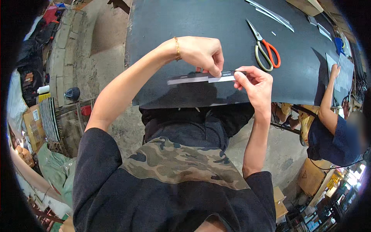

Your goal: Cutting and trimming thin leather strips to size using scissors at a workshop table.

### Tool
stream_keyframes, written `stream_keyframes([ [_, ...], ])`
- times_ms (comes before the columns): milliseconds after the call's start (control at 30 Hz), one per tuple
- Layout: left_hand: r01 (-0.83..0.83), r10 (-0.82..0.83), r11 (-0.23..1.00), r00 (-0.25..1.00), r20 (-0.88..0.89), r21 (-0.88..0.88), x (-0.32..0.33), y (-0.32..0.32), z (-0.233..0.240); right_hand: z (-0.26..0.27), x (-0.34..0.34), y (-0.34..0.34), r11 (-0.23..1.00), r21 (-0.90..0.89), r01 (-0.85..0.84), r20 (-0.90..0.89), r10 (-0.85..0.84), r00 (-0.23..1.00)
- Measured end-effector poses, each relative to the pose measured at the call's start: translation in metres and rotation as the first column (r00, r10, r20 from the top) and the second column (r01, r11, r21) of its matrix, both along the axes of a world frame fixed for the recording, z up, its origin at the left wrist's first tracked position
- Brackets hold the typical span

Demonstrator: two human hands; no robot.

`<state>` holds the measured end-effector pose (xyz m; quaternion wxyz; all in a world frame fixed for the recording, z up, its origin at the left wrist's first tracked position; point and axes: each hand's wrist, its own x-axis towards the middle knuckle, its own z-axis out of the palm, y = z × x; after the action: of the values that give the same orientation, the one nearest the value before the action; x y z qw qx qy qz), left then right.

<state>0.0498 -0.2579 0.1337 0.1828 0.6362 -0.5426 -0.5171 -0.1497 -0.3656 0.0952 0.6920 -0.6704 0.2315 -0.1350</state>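
Above the near part of the dark tabletop point(185, 17), a narrow black-and-white strip point(229, 76) bearing printing is stretched between my hands. My right hand point(256, 84) pinches its right end between thumb and fingers. With the wrist bent over, my left hand point(203, 55) has its thumb and fingertips on the strip's upper edge near the middle; some of those fingers are hidden behind it. A longer pale-edged strip point(188, 80) runs out to the left; whether the two are joined I cannot tell. Beyond my right hand lie scissors point(263, 46) with one orange and one olive handle.
Several white strips point(272, 16) lie at the far right of the table, with a small white scrap point(273, 33) near the scissors. At the right end another person point(333, 136) sits, a hand on striped sheets point(345, 72). A cardboard box point(34, 127) stands at the left.
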Motion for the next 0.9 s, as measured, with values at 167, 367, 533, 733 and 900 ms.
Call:
stream_keyframes([
  [167, 0.042, -0.040, 0.998, 0.997, -0.070, 0.037, 0.001, -0.008, -0.007, -0.005, 0.001, -0.003, 1.000, -0.016, -0.014, -0.015, 0.014, 1.000],
  [367, 0.057, -0.054, 0.998, 0.995, -0.080, 0.039, 0.002, -0.012, -0.009, -0.006, 0.001, -0.003, 0.999, -0.041, -0.002, -0.037, 0.000, 0.999],
  [533, 0.016, -0.013, 1.000, 0.990, -0.140, 0.020, 0.004, -0.008, -0.014, -0.008, 0.002, 0.001, 1.000, 0.009, 0.022, -0.005, -0.022, 1.000],
  [733, -0.049, 0.050, 0.999, 0.983, -0.179, 0.013, 0.005, -0.004, -0.011, -0.016, 0.000, 0.018, 0.965, 0.245, 0.095, 0.124, -0.129, 0.984],
  [900, -0.075, 0.078, 0.997, 0.986, -0.144, 0.026, 0.005, -0.001, -0.012, -0.022, -0.004, 0.036, 0.973, 0.203, 0.113, 0.023, -0.120, 0.993],
])
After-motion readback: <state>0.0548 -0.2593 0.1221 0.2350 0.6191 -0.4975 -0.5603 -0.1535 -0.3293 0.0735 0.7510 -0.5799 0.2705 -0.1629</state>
